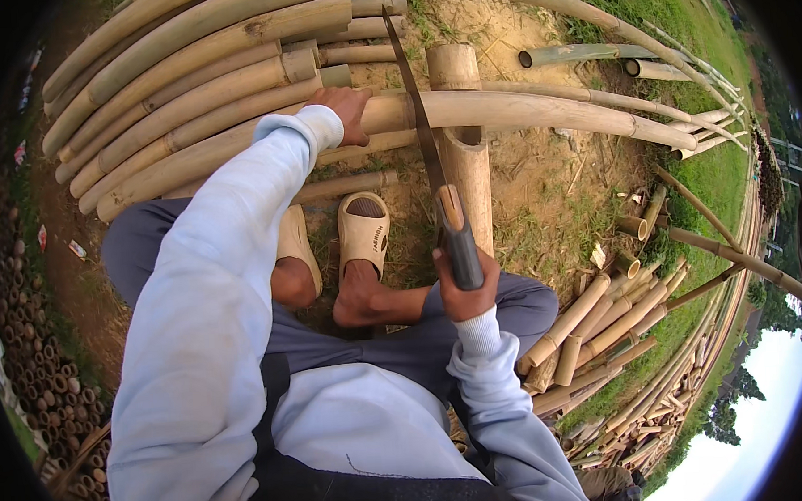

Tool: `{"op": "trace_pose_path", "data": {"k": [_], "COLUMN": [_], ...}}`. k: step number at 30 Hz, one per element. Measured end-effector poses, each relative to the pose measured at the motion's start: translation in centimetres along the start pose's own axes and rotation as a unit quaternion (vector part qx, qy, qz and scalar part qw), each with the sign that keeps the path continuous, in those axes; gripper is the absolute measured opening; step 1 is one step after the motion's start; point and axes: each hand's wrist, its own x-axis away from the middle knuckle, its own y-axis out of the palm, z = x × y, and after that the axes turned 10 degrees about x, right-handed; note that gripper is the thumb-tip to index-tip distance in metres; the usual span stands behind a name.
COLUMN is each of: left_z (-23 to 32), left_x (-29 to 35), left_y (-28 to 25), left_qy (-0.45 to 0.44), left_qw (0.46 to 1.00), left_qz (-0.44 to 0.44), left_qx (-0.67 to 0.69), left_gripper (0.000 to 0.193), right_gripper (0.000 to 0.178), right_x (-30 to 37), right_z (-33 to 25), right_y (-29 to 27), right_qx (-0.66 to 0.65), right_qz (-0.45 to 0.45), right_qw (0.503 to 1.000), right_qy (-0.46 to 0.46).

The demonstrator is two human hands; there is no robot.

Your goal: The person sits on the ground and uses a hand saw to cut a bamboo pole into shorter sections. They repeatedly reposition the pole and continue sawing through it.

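My right hand (471, 288) is wrapped round the dark handle of a hand saw (425, 137), its long thin blade pointing away from me. The blade lies against a long bamboo pole (538, 110) that runs across in front of me. Left of the blade, my left hand (348, 114) grips that same pole; its fingertips are partly hidden. Under the pole stands a thick notched bamboo piece (466, 176), lying lengthwise from me and bearing the pole near the saw.
Several cut bamboo poles (188, 90) lie side by side at the left. Short bamboo pieces (601, 322) are heaped by my right knee. More poles (571, 55) rest on the grass at the right. My sandalled feet (362, 230) are just below the pole.
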Motion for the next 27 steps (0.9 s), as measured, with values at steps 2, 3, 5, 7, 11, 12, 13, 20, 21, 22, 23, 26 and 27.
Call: {"op": "trace_pose_path", "data": {"k": [2, 3, 5, 7, 11, 12, 13, 20, 21, 22, 23, 26, 27], "left_z": [1.0, 0.6, -0.6, -0.6, 0.2, 0.3, 0.2, 0.5, 0.8, 0.3, -0.3, 0.1, 0.2], "left_x": [-0.2, -0.2, 0.1, 0.5, 0.6, 0.7, 0.8, 0.2, 0.7, 0.6, 0.7, 1.0, 0.8], "left_y": [-0.5, -0.6, -0.3, -0.2, -0.1, -0.1, -0.1, -0.5, 0.1, -0.5, -0.6, -0.1, -0.2], "left_qy": [-0.003, -0.003, -0.001, -0.013, -0.017, -0.018, -0.021, -0.003, -0.005, -0.017, -0.032, -0.028, -0.037], "left_qw": [1.000, 1.000, 1.000, 1.000, 1.000, 1.000, 1.000, 1.000, 1.000, 1.000, 0.999, 0.999, 0.999], "left_qz": [-0.020, -0.013, 0.000, -0.003, -0.014, -0.009, -0.003, -0.004, -0.017, -0.014, -0.019, -0.014, -0.021], "left_qx": [0.002, -0.003, -0.005, -0.005, -0.005, -0.002, 0.001, -0.013, -0.010, -0.013, -0.016, -0.027, -0.028], "left_gripper": [0.073, 0.074, 0.075, 0.064, 0.065, 0.066, 0.066, 0.070, 0.070, 0.070, 0.070, 0.070, 0.069], "right_gripper": [0.015, 0.016, 0.018, 0.021, 0.025, 0.024, 0.023, 0.021, 0.021, 0.021, 0.024, 0.028, 0.027], "right_x": [-2.7, -3.3, -0.5, 5.7, 12.1, 10.6, 8.8, -3.5, -2.0, 0.8, 4.1, 10.3, 10.7], "right_z": [0.2, 0.2, 0.0, 0.1, -2.7, -2.6, -2.5, 0.0, 0.2, 0.0, 0.1, -1.5, -2.1], "right_y": [1.6, 1.0, -0.6, -3.3, -7.1, -6.2, -5.3, 1.2, 0.7, -0.6, -2.0, -6.0, -6.1], "right_qx": [0.009, 0.008, -0.007, -0.011, 0.048, 0.039, 0.028, -0.042, -0.035, -0.008, -0.037, 0.024, 0.042], "right_qz": [0.022, -0.017, -0.047, -0.042, -0.066, -0.046, -0.028, -0.048, -0.058, -0.033, -0.028, -0.052, -0.048], "right_qw": [0.999, 0.999, 0.998, 0.999, 0.995, 0.997, 0.999, 0.997, 0.996, 0.999, 0.998, 0.997, 0.997], "right_qy": [0.023, 0.031, 0.045, 0.016, 0.066, 0.045, 0.023, 0.038, 0.050, 0.000, 0.035, 0.054, 0.043]}}
